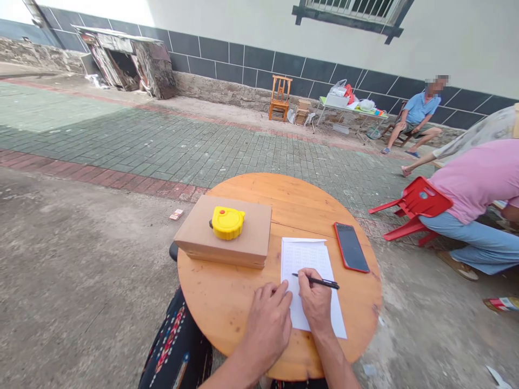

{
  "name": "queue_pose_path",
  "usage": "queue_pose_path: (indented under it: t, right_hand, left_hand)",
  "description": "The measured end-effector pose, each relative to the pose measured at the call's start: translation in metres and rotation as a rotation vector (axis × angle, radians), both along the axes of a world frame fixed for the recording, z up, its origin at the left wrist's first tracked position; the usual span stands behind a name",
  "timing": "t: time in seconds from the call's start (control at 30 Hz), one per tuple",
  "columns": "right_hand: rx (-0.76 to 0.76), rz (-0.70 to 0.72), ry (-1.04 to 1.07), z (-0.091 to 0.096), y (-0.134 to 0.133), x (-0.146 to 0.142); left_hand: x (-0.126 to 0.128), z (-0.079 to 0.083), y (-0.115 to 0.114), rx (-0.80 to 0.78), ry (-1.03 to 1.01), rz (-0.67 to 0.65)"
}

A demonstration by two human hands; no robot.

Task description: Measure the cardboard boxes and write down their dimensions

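My right hand point(315, 298) is closed round a black pen point(324, 282), its tip at the white paper point(300, 313). Rows of faint handwriting cover the upper part of the sheet. My left hand point(270, 316) rests half on the table and half on the paper's left edge, its fingers loosely bent and holding nothing. A yellow tape measure point(227, 222) lies on a brown cardboard box point(251, 251) to the left of the paper. Right of the paper is a phone point(351, 247) with a red rim, its screen dark.
All this lies on a round wooden table point(227, 302). Close on the right, a person in a pink shirt point(482, 178) sits on a red plastic chair point(421, 202). Further back are a wooden chair point(279, 97), a cluttered folding table point(357, 109) and a seated person in blue point(421, 111).
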State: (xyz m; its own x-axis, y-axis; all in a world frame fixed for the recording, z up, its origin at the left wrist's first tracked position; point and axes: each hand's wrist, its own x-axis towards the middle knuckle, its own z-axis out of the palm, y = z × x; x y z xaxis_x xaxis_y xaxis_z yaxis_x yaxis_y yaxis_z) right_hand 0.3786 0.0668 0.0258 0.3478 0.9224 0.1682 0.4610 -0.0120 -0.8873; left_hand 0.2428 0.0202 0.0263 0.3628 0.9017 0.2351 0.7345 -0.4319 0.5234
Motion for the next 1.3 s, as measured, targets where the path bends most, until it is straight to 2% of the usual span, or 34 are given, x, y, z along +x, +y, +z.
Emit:
queue_pose_path:
  t: [0.47,0.73,1.0,1.13,1.3]
  right_hand:
    - [-0.053,-0.009,0.133,-0.002,-0.002,0.003]
    - [-0.001,-0.102,0.284,0.001,-0.002,0.010]
    - [-0.003,-0.005,0.271,0.023,-0.013,0.030]
    - [-0.023,0.064,0.213,0.020,-0.017,0.038]
    - [-0.014,0.118,0.144,0.012,-0.010,0.035]
  left_hand:
    - [-0.001,0.001,0.001,0.007,0.004,-0.001]
    - [0.000,0.003,-0.001,0.004,0.005,-0.004]
    - [0.003,0.000,-0.001,0.055,0.084,-0.009]
    - [0.005,0.000,-0.001,0.071,0.137,0.001]
    - [0.012,0.003,0.003,0.106,0.142,-0.032]
